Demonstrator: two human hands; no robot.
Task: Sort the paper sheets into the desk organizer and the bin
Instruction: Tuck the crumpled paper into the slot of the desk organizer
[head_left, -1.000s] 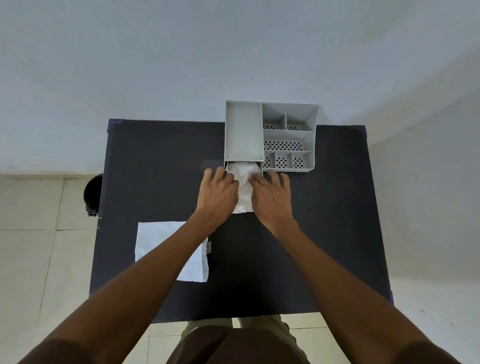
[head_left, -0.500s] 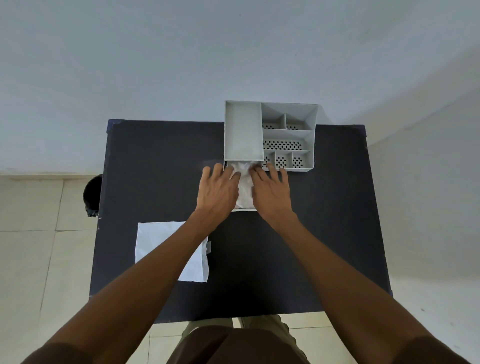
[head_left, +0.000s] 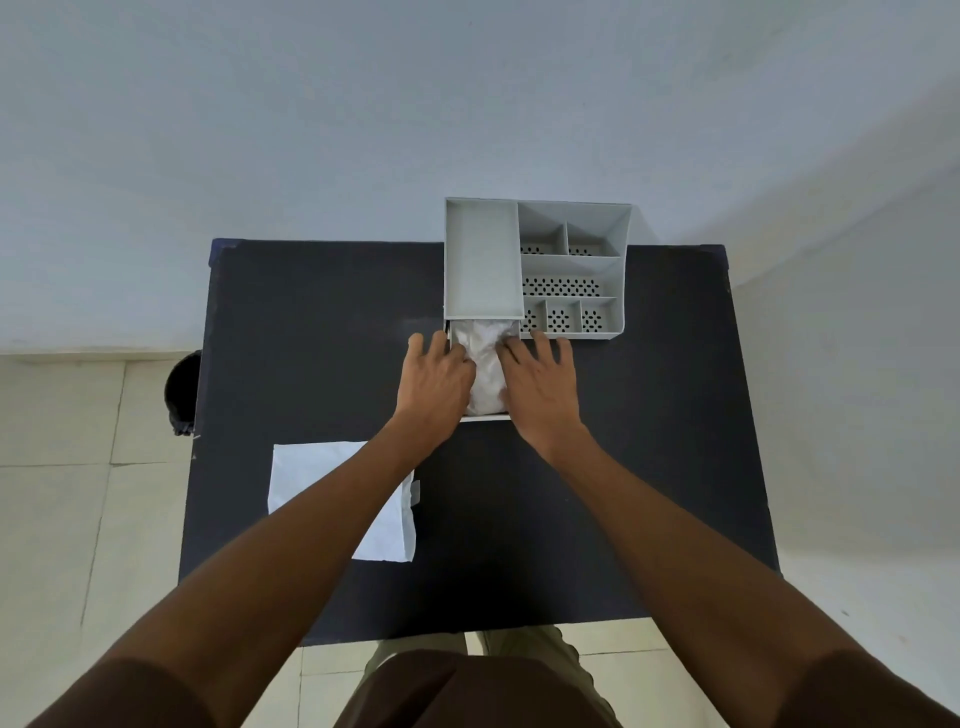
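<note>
At the far left, on the floor beside the table (head_left: 649, 467), stands a dark bin (head_left: 182, 392), half hidden by the table edge. On the near left part of the table lies a flat white sheet (head_left: 311, 478), partly covered by the left forearm. Further right, the left hand (head_left: 434, 384) rests palm down with fingers spread and extended, its fingertips pressing on the left side of a crumpled white paper (head_left: 485, 364). This paper lies in the pulled-out drawer (head_left: 485, 417) at the front of the grey organizer (head_left: 483, 260), which stands at the table's far edge. The right hand (head_left: 543, 387) lies flat on the paper's right side, fingers also spread and unclenched, some reaching to the organizer's front. Neither hand grasps the paper; both press on it. Right of the drawer, the organizer's small perforated compartments show nothing inside.
</note>
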